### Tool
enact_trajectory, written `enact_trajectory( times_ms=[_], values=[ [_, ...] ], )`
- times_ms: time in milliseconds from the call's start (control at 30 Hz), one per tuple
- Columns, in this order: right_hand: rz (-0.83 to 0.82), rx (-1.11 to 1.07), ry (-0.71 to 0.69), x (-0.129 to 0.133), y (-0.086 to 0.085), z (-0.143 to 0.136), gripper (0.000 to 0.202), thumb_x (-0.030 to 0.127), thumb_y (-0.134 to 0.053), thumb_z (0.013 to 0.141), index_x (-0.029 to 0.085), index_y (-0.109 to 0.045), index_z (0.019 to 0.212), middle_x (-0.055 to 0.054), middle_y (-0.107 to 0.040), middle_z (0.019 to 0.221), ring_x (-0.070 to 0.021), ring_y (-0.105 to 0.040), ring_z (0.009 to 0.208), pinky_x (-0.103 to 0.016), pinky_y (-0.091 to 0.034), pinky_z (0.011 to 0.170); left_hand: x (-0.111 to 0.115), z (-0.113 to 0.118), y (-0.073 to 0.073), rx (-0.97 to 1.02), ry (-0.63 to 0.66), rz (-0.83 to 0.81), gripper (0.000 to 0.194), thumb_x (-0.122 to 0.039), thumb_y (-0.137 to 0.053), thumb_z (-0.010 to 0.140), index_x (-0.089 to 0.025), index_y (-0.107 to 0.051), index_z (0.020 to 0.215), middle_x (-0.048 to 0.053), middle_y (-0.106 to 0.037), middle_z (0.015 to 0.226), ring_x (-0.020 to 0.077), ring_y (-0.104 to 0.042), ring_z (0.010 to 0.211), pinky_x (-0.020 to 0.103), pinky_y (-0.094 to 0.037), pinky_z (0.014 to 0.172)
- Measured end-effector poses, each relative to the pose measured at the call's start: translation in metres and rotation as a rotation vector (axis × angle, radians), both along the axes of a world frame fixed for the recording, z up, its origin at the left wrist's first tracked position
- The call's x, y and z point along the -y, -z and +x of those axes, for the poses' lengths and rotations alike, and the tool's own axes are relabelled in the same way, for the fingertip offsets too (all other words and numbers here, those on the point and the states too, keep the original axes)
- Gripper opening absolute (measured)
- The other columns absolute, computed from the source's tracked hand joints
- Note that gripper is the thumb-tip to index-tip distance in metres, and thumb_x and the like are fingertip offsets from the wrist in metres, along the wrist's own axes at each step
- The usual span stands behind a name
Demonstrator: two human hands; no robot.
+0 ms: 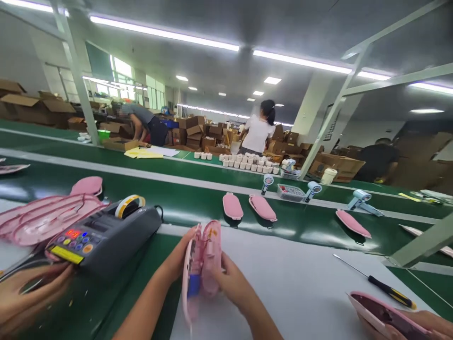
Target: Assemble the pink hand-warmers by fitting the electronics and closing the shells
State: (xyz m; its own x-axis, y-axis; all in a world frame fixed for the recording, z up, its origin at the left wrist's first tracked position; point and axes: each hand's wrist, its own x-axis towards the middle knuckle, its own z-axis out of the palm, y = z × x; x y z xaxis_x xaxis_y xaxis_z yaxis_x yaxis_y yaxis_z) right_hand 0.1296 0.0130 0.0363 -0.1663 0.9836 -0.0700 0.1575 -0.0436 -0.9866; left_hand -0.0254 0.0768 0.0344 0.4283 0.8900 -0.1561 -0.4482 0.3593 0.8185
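Observation:
A pink oblong plastic case (211, 259) stands opened like a book in front of me, its two halves apart at the near side. Inside the left half I see a blue block (194, 284) and dark small parts; the right half shows pink moulded ribs and a bit of orange-yellow. My left hand (182, 252) grips the left half by its outer side, the fingers partly hidden behind it. Around the outer side of the right half, my right hand (231, 281) is closed, thumb toward the inside. Below the case lies a white sheet (283, 283).
An automatic tape dispenser (109, 236) stands at left, a co-worker's hand (35, 293) beside it. At right lie a screwdriver (385, 288) and a pink shell (385, 311) in another person's hands. Pink cases (232, 206) and blue handheld fans (313, 189) rest on the green belt (191, 200).

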Motion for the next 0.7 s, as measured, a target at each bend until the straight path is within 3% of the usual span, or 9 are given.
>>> enact_trajectory(
  times_ms=[67,167,333,467,533,633,700],
  values=[
    [-0.049,0.083,0.059,-0.003,0.003,0.005,0.036,0.028,-0.053,0.074,0.014,-0.063,0.106,-0.007,-0.067,0.099,-0.0199,-0.060,0.085,-0.031,-0.048,0.076,-0.001,-0.003,-0.002,0.061,0.020,-0.065,0.043,-0.050,-0.060,0.076,-0.015,-0.063,0.101,0.006,-0.072,0.081,0.0240,-0.067,0.079,0.031,-0.050,0.070],
    [-0.096,0.233,0.024,-0.005,0.002,0.014,0.028,0.023,-0.048,0.072,0.013,-0.065,0.093,-0.007,-0.067,0.088,-0.0196,-0.060,0.080,-0.030,-0.046,0.072,-0.003,-0.006,0.000,0.045,0.020,-0.080,0.037,-0.046,-0.061,0.074,-0.013,-0.065,0.090,0.007,-0.071,0.075,0.0237,-0.067,0.072,0.032,-0.050,0.069],
    [-0.120,0.441,0.030,-0.003,0.002,0.021,0.030,0.026,-0.051,0.074,0.016,-0.062,0.100,-0.007,-0.067,0.092,-0.0218,-0.061,0.082,-0.033,-0.046,0.073,-0.004,-0.005,0.005,0.031,0.006,-0.103,0.033,-0.044,-0.060,0.076,-0.014,-0.064,0.086,0.006,-0.071,0.074,0.0214,-0.066,0.070,0.031,-0.050,0.072],
    [0.101,0.588,0.180,0.000,0.006,0.024,0.066,0.027,-0.058,0.072,0.020,-0.039,0.134,-0.011,-0.054,0.119,-0.0261,-0.053,0.109,-0.040,-0.044,0.089,-0.006,-0.004,0.007,0.091,0.036,-0.123,0.034,-0.043,-0.059,0.075,-0.012,-0.066,0.087,0.009,-0.072,0.077,0.0244,-0.067,0.074,0.035,-0.051,0.076],
    [0.254,0.682,0.205,0.002,0.007,0.023,0.074,0.024,-0.061,0.070,0.025,-0.033,0.139,-0.011,-0.043,0.129,-0.0286,-0.043,0.121,-0.045,-0.039,0.097,-0.006,-0.004,0.009,0.117,0.067,-0.128,0.036,-0.043,-0.059,0.075,-0.012,-0.066,0.089,0.009,-0.072,0.076,0.0247,-0.067,0.074,0.035,-0.050,0.075],
    [0.450,0.830,0.098,0.007,0.005,0.018,0.060,0.019,-0.061,0.072,0.035,-0.047,0.128,-0.006,-0.041,0.131,-0.0292,-0.039,0.122,-0.049,-0.035,0.099,-0.005,-0.005,0.010,0.133,0.107,-0.121,0.033,-0.041,-0.060,0.075,-0.012,-0.067,0.088,0.008,-0.072,0.075,0.0217,-0.066,0.069,0.031,-0.049,0.070],
    [0.538,0.875,0.011,0.010,0.003,0.013,0.044,0.018,-0.061,0.075,0.035,-0.057,0.116,-0.004,-0.048,0.125,-0.0275,-0.043,0.116,-0.046,-0.036,0.096,-0.004,-0.004,0.010,0.127,0.113,-0.117,0.031,-0.040,-0.061,0.075,-0.011,-0.067,0.085,0.007,-0.071,0.073,0.0201,-0.064,0.067,0.030,-0.048,0.069]
  ],
)
